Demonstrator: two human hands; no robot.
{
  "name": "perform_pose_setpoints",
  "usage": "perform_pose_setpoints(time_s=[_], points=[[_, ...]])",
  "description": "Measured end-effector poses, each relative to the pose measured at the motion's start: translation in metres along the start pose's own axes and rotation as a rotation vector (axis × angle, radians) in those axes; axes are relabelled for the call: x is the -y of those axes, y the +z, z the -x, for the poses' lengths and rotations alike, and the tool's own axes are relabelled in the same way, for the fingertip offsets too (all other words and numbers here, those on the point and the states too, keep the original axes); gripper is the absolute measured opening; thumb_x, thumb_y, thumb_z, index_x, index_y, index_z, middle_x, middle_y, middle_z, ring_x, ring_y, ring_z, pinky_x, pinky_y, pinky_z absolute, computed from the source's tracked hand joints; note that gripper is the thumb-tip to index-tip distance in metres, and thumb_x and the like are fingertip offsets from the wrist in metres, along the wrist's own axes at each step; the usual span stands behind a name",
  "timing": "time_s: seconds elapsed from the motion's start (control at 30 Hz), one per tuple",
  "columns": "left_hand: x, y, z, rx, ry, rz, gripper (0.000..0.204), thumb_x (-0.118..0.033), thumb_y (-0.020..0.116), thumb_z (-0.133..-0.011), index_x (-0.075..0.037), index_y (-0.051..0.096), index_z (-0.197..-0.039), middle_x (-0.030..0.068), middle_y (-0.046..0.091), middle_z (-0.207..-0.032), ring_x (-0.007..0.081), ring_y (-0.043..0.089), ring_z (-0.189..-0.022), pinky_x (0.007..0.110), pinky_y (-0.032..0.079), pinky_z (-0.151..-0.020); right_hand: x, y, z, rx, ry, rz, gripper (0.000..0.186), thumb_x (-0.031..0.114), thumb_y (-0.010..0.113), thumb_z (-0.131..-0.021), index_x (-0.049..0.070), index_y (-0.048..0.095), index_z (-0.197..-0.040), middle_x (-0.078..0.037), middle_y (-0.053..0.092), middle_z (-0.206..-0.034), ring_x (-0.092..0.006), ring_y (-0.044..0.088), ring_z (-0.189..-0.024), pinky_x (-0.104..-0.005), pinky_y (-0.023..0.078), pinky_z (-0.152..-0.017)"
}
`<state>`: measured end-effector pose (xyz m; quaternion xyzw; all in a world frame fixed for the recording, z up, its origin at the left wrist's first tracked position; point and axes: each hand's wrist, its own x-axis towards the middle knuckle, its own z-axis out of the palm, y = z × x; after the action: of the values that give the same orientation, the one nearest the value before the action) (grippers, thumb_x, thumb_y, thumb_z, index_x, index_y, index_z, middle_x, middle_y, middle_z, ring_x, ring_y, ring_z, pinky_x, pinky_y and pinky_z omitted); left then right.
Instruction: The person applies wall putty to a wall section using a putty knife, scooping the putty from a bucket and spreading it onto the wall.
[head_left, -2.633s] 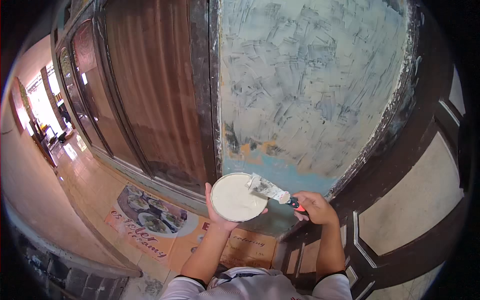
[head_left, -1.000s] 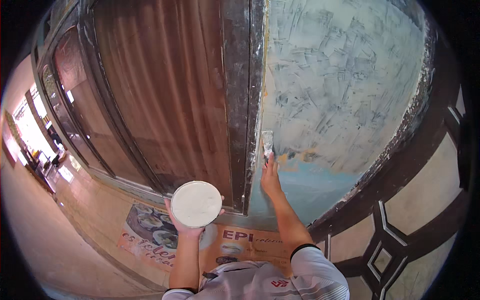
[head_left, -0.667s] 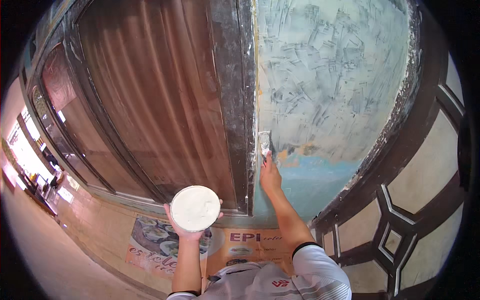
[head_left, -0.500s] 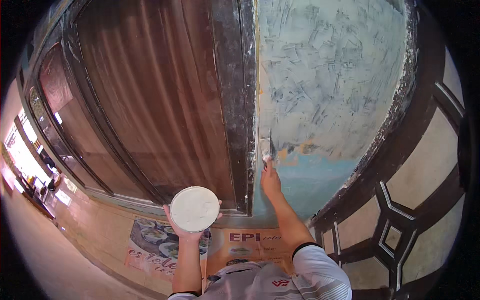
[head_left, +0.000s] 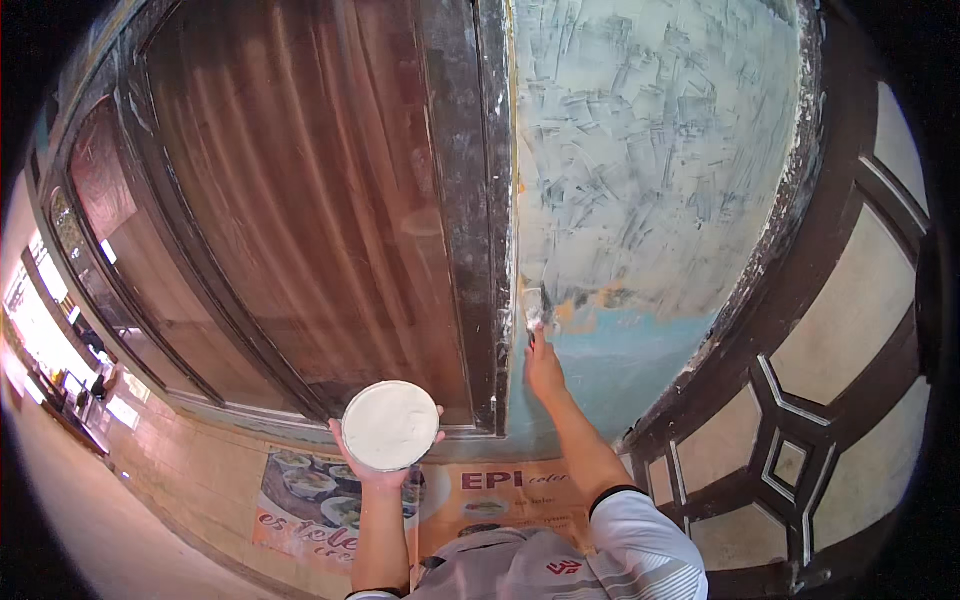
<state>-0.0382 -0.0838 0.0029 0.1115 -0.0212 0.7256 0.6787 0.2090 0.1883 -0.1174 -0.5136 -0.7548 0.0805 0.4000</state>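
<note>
Head view: a rough, trowel-streaked plastered wall (head_left: 650, 170) fills twelve to two o'clock beside a dark wooden door frame (head_left: 470, 200). Right hand (head_left: 543, 365) grips a putty knife (head_left: 533, 305), blade on the wall. Left hand (head_left: 385, 470) cups a round white-filled dish (head_left: 390, 425) at six o'clock.

shirt: white-and-grey striped short-sleeved shirt (head_left: 560, 570), small red chest mark
sleeve: dark-trimmed cuff (head_left: 612, 494)
forearms: bare

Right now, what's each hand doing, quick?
Left hand: closed under a round white disc, holding it flat.
Right hand: closed on a putty knife, blade against the plastered wall.
</note>
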Motion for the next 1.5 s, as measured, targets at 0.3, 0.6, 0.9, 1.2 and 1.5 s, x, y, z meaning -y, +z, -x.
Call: perform_pose_setpoints(time_s=[0.3, 0.6, 0.9, 1.2, 1.5], points=[[-0.007, -0.002, 0.002, 0.023, 0.031, -0.068, 0.107, -0.089, 0.048, -0.081, -0.016, 0.037, -0.159, 0.0294, 0.029, -0.163, 0.0710, 0.027, -0.139, 0.089, 0.033, -0.098, 0.014, -0.021, -0.017, -0.168, -0.074, -0.084, 0.068, 0.014, 0.060, -0.102, 0.004, 0.027, -0.161, -0.026, 0.061, -0.114, -0.0445, 0.064, -0.102, -0.0490, 0.055, -0.085], [-0.001, 0.001, 0.004, 0.037, 0.052, -0.103, 0.104, -0.085, 0.046, -0.086, -0.010, 0.038, -0.158, 0.0328, 0.036, -0.158, 0.0709, 0.034, -0.135, 0.086, 0.040, -0.093, -0.038, 0.003, 0.038, 0.066, -0.015, 0.048, 0.062, 0.012, 0.058, -0.103, -0.004, 0.030, -0.156, -0.029, 0.061, -0.114, -0.0457, 0.064, -0.101, -0.0506, 0.054, -0.088], [0.002, -0.003, -0.001, 0.001, 0.036, -0.032, 0.104, -0.086, 0.047, -0.085, -0.010, 0.038, -0.157, 0.0323, 0.036, -0.158, 0.0714, 0.033, -0.135, 0.087, 0.038, -0.094, 0.000, -0.021, -0.018, -0.190, -0.104, -0.061, 0.066, 0.011, 0.060, -0.102, -0.001, 0.027, -0.158, -0.027, 0.060, -0.114, -0.0458, 0.064, -0.100, -0.0505, 0.055, -0.084], [-0.010, -0.012, 0.010, -0.010, 0.044, 0.006, 0.105, -0.087, 0.046, -0.084, -0.013, 0.039, -0.158, 0.0297, 0.033, -0.161, 0.0712, 0.030, -0.137, 0.088, 0.034, -0.097, -0.029, 0.010, 0.041, -0.038, -0.003, -0.146, 0.065, 0.010, 0.058, -0.103, -0.006, 0.026, -0.158, -0.033, 0.059, -0.122, -0.0453, 0.064, -0.103, -0.0479, 0.054, -0.091], [-0.003, -0.011, 0.010, -0.022, 0.022, 0.014, 0.105, -0.087, 0.047, -0.085, -0.012, 0.037, -0.159, 0.0323, 0.032, -0.160, 0.0705, 0.031, -0.137, 0.086, 0.036, -0.098, -0.018, -0.005, 0.022, 0.134, 0.154, -0.096, 0.062, 0.012, 0.056, -0.103, -0.007, 0.028, -0.155, -0.037, 0.054, -0.135, -0.0502, 0.060, -0.115, -0.0505, 0.050, -0.099]])
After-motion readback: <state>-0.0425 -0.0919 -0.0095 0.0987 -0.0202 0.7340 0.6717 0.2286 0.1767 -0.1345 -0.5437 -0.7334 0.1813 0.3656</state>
